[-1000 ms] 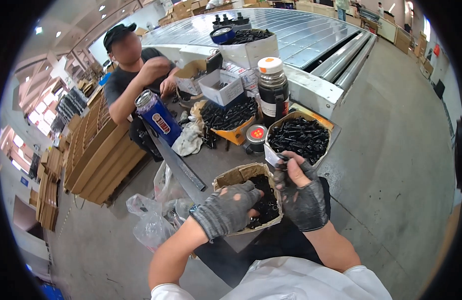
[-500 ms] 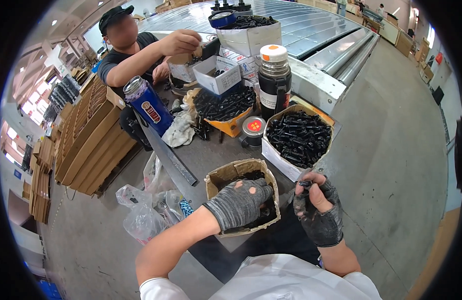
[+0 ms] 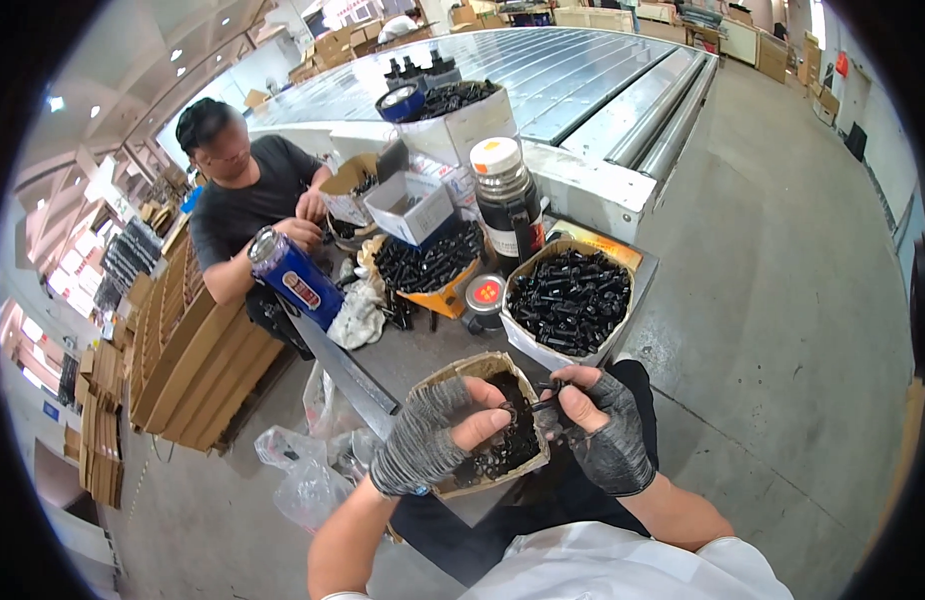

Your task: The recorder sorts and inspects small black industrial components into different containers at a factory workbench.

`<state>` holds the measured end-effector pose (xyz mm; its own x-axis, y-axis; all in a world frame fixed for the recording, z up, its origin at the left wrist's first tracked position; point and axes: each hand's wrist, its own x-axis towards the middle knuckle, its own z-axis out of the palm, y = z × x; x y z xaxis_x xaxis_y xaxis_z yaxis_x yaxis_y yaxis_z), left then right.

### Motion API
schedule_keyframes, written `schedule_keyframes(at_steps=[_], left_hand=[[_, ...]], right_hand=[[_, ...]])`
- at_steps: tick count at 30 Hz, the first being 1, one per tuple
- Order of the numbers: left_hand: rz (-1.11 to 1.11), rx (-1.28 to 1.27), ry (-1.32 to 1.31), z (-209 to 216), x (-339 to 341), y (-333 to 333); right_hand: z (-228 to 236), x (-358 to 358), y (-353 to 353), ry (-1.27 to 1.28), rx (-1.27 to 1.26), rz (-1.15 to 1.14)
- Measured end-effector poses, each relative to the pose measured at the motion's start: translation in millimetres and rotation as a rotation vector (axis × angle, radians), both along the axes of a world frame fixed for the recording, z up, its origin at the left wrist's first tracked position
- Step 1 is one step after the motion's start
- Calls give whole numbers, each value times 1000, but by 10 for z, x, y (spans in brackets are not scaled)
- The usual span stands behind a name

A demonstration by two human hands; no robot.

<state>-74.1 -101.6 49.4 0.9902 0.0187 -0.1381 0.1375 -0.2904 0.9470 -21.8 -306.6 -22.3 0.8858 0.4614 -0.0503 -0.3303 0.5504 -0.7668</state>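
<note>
Left hand (image 3: 423,435), gloved, fingers bare: hovering over the left side of a cardboard box (image 3: 483,364) of small dark pieces, thumb and forefinger curling close together; whether they are gripping anything, cannot tell. Half a second ago it was reaching inside.

Right hand (image 3: 608,435), likewise gloved: pinching a black part (image 3: 551,392) between thumb and fingers, now holding it above the box's right edge, nearer the left hand than before.

Surroundings, left to right:
- Co-worker (image 3: 253,180): now working with both hands low; one arm was reaching out earlier.
- Blue canister (image 3: 301,280): standing beside a white cloth (image 3: 358,318).
- Yellow-orange box (image 3: 448,298): holding black parts.
- Lidded cup (image 3: 485,295): sitting just in front of a flask (image 3: 508,215).
- White-sided box (image 3: 539,352): brimming with black parts, standing beyond the right hand.
</note>
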Motion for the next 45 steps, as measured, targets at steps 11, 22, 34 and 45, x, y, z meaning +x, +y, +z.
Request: schedule_keyframes(at_steps=[11, 22, 34, 45], left_hand=[[170, 107, -411, -96, -6, -191], [43, 326, -775, -154, 58, -196], [32, 386, -781, -67, 80, -203], [155, 34, -579, -1, 76, -180]], right_hand=[[-3, 23, 245, -128, -56, -106], [76, 2, 306, -25, 108, -147], [-17, 21, 366, -26, 88, -154], [96, 29, 317, 116, 179, -65]])
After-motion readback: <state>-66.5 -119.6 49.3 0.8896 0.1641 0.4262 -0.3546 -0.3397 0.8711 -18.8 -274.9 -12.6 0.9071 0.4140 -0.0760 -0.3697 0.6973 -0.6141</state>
